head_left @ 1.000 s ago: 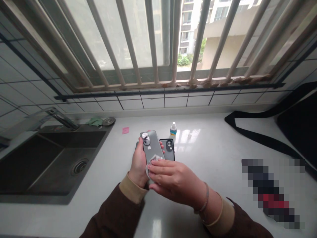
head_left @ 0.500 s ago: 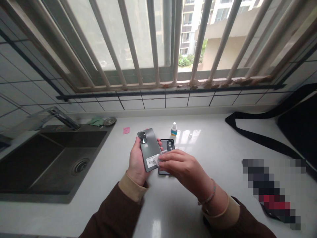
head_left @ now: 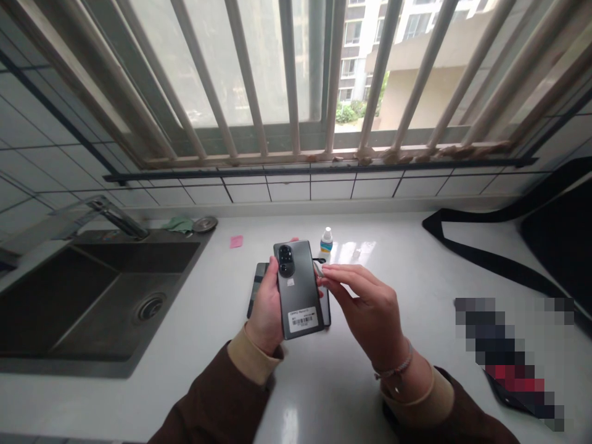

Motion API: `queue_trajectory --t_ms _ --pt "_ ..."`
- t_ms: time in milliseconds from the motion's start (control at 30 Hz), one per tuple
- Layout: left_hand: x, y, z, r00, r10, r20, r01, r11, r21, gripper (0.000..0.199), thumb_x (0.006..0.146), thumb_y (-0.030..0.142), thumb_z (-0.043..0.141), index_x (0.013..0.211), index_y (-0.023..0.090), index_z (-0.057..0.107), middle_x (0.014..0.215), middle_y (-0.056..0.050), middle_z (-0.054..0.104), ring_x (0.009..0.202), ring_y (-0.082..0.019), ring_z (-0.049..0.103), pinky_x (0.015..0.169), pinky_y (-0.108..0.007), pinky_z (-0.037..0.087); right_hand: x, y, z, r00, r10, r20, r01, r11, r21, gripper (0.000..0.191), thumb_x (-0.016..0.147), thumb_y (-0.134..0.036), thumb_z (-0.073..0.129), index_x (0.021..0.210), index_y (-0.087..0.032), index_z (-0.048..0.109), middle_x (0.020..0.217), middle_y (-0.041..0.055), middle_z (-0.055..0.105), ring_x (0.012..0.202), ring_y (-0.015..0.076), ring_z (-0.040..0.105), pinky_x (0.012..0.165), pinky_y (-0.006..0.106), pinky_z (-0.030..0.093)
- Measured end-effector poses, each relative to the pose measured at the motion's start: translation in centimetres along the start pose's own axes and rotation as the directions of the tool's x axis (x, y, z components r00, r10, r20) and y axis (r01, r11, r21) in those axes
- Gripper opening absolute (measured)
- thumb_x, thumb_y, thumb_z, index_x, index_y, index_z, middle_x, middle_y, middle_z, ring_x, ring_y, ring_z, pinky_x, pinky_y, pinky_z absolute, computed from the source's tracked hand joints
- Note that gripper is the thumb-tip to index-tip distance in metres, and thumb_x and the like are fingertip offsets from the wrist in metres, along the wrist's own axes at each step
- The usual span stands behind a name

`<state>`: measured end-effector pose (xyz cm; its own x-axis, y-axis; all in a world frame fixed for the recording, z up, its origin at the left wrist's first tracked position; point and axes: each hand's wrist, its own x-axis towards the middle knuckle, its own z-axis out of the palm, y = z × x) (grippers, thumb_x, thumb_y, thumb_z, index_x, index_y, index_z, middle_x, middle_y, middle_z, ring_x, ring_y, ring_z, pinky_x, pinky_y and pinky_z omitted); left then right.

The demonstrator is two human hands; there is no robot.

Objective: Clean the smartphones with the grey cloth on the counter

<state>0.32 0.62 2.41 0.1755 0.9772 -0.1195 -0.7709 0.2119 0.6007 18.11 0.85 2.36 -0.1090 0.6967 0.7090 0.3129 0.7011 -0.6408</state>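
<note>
Now, slim rectangular dark-grey phone [head_left: 301, 290] sits clasped between thumb and fingers of left hand [head_left: 266, 305]; right hand [head_left: 370, 299] pinches small white wipe [head_left: 317, 268] just beside them. Loosened left grip could drop smooth-backed phone onto glossy white countertop [head_left: 203, 320] below fingers.

Left hand [head_left: 266, 308]: curled in a hold.
Left thumb [head_left: 272, 271]: on the left side of that hold, pointing up and away from the body.
Left fingertips [head_left: 320, 294]: peek out on the right side of the hold.
Left wrist [head_left: 259, 338]: just below the hold.
Left arm [head_left: 215, 394]: slants down and left from the hold.
Right hand [head_left: 374, 305]: right of the left hand's hold, knuckles up.
Right fingertips [head_left: 326, 269]: pinched, pointing left, near the left fingertips.
Right wrist [head_left: 393, 348]: below and right of the pinch.
Right arm [head_left: 462, 407]: slants down and right from the pinch.
</note>
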Motion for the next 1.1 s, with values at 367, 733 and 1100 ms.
queue_trajectory --t_ms 367,733,1100 --pt "-0.2 -0.3 0.3 1.0 -0.014 0.0 0.014 0.997 -0.074 0.056 0.11 0.051 0.044 0.161 0.029 0.049 0.135 -0.011 0.073 0.11 -0.026 0.075 0.105 -0.045 0.057 0.0 -0.5 0.3 0.996 -0.081 0.024 0.081 0.997 -0.019 0.026 0.1 -0.008 0.069 0.118 -0.025 0.078 0.115 0.0078 0.08 0.108 0.0221 0.075 0.094 0.043 0.066" --pt "-0.4 -0.4 0.3 0.998 -0.07 -0.002 0.069 0.995 -0.065 0.057 0.109 0.053 0.046 0.161 0.03 0.048 0.143 -0.011 0.07 0.123 -0.028 0.071 0.113 -0.048 0.052 -0.2 -0.4 0.3 0.993 -0.106 0.045 0.108 0.992 -0.062 0.038 0.102 -0.008 0.065 0.13 -0.03 0.076 0.119 0.0071 0.079 0.107 0.0239 0.072 0.092 0.046 0.066" --pt "-0.3 -1.0 1.0 0.996 -0.069 -0.057 0.064 0.995 -0.082 0.057 0.109 0.053 0.045 0.16 0.027 0.05 0.142 -0.012 0.07 0.132 -0.029 0.066 0.12 -0.045 0.045 -0.4 -0.4 0.6 0.985 -0.133 0.108 0.143 0.985 -0.093 0.04 0.103 -0.01 0.065 0.137 -0.03 0.072 0.12 0.0069 0.078 0.108 0.0246 0.069 0.094 0.046 0.064"
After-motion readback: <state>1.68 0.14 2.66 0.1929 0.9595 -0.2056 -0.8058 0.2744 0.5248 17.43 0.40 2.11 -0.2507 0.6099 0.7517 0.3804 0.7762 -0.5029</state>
